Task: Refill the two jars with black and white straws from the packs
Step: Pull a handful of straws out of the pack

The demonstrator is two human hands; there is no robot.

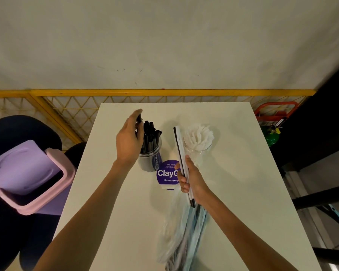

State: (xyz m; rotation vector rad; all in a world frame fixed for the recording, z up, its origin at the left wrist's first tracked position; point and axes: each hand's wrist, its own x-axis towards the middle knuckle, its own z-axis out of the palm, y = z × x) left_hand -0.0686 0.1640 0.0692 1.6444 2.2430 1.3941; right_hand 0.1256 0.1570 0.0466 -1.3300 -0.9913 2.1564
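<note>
My left hand (128, 141) pinches a black straw (139, 119) at the black jar (150, 153), mid-refill. My right hand (192, 180) grips a mixed bundle (181, 153) beside the white jar (199, 141), above the pack (184, 231). Next, I reckon: release, then pick one more straw cleanly from the bundle.
</note>
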